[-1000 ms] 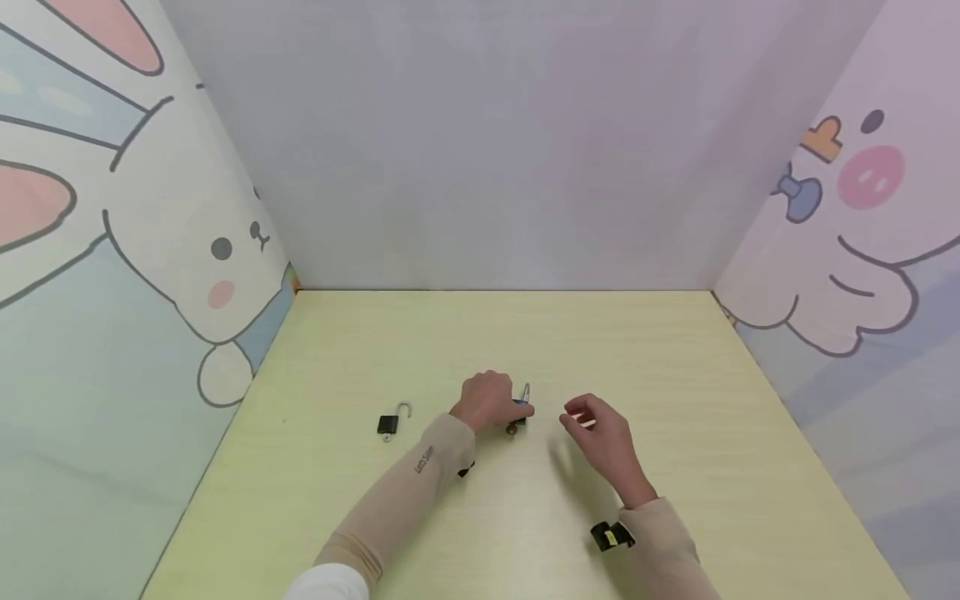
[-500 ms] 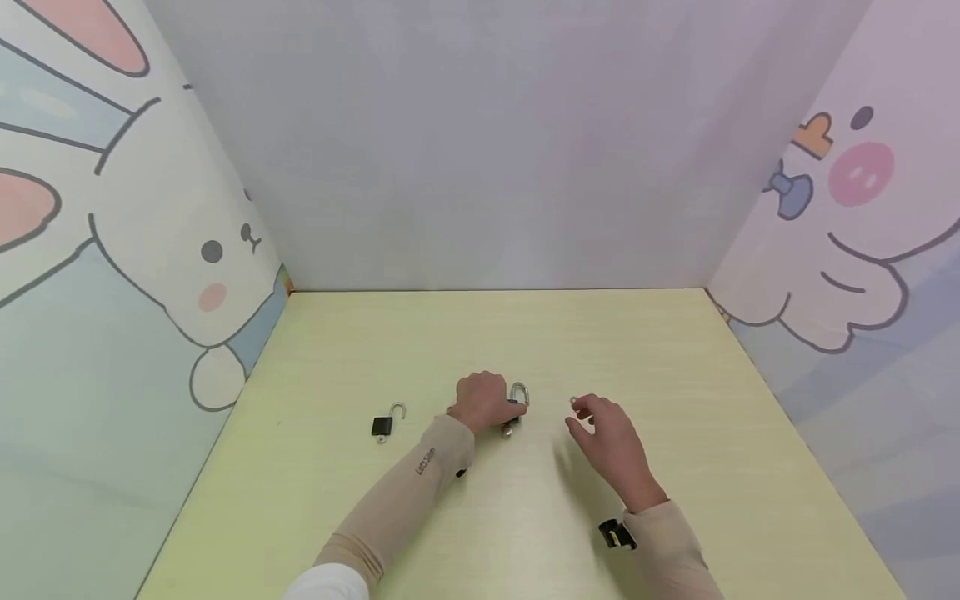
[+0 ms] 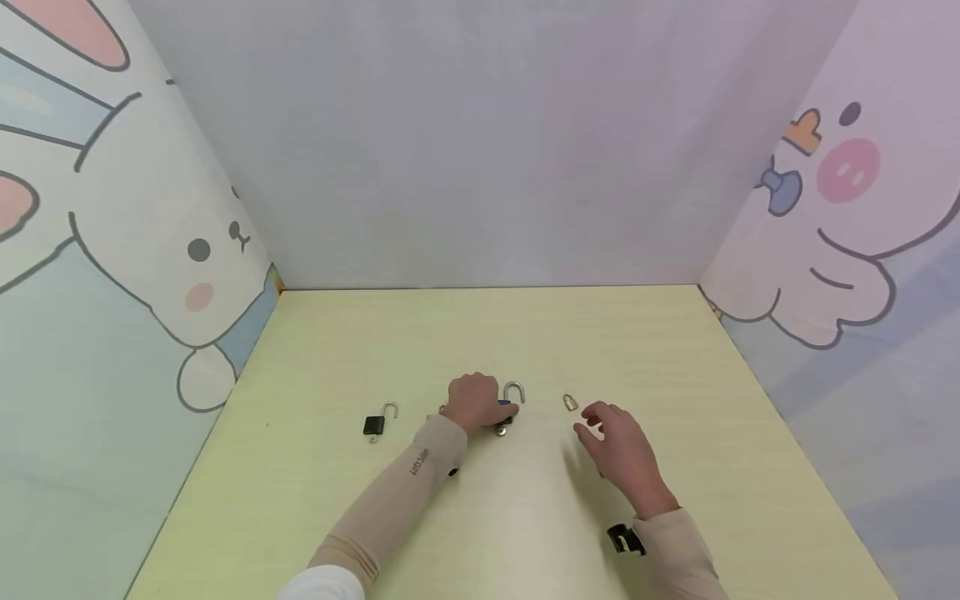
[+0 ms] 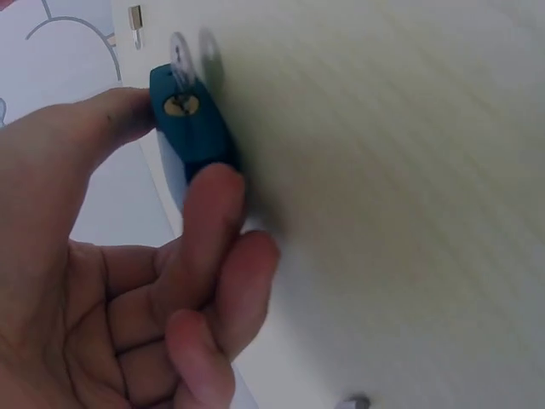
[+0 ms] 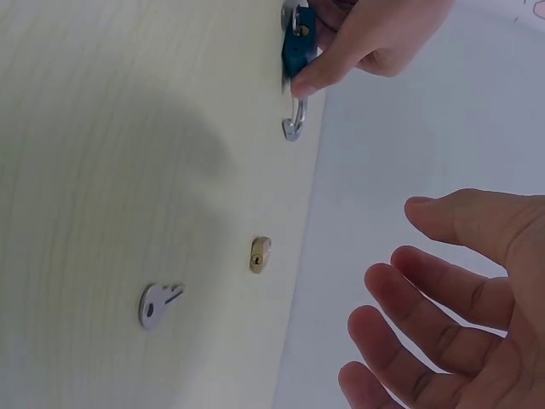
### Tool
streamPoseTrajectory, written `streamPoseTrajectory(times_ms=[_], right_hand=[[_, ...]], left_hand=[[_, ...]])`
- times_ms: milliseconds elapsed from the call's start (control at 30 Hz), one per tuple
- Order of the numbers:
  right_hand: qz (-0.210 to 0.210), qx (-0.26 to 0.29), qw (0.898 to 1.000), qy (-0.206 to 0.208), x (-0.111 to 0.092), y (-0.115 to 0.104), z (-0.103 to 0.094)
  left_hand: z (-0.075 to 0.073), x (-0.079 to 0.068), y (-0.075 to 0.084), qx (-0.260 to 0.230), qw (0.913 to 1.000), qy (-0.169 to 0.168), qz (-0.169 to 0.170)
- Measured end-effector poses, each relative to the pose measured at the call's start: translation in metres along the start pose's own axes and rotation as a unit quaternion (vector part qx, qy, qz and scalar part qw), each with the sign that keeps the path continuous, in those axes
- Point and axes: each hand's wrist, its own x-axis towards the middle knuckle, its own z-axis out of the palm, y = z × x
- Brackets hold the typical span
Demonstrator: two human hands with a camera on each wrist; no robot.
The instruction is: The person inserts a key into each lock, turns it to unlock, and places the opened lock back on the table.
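Observation:
My left hand (image 3: 476,402) grips a blue padlock (image 4: 196,128) by its sides, close to the table. A key (image 4: 180,60) sticks out of its brass keyhole. The padlock's shackle (image 3: 514,390) stands unlatched, pointing away from me. To the right my right hand (image 3: 618,446) hovers over the table with loosely bent fingers and nothing in them. Just beyond its fingertips lies a small brass padlock (image 3: 572,403), its keyhole (image 5: 257,258) facing me. A loose silver key (image 5: 152,305) rests on the table near it, mostly hidden by my right hand in the head view.
At the left lies a black padlock (image 3: 373,425) with its shackle unlatched and a key in its base. Another small metal item (image 3: 442,409) shows partly behind my left wrist. A grey wall (image 3: 480,150) closes the pale table (image 3: 330,333) at the back, with cartoon-printed panels either side.
My right hand has drawn back and to the right, uncovering the small brass padlock. The blue padlock has turned in my left hand, so its shackle shows as a full loop. The view has shifted slightly.

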Motion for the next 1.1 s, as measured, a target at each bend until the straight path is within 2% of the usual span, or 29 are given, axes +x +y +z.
streamPoseTrajectory(times_ms=[133,300,767,933,1100], right_hand=[[0.005,-0.004,1.0,0.001,-0.006,0.005,-0.003],[0.01,-0.018,1.0,0.005,-0.012,0.01,-0.006],[0.038,-0.035,0.999,0.006,-0.027,0.009,-0.004],[0.034,-0.04,0.999,0.006,-0.027,0.007,-0.001],[0.042,-0.065,0.997,-0.023,-0.028,0.002,0.007]], left_hand=[[-0.004,0.001,-0.003,0.01,0.9999,-0.012,0.0],[-0.011,0.004,-0.003,0.014,0.9999,0.005,0.007],[-0.031,0.012,0.017,0.008,0.9976,0.013,0.068],[-0.03,0.018,0.024,0.007,0.9968,0.02,0.078],[-0.021,0.032,0.037,-0.002,0.9958,-0.005,0.092]])
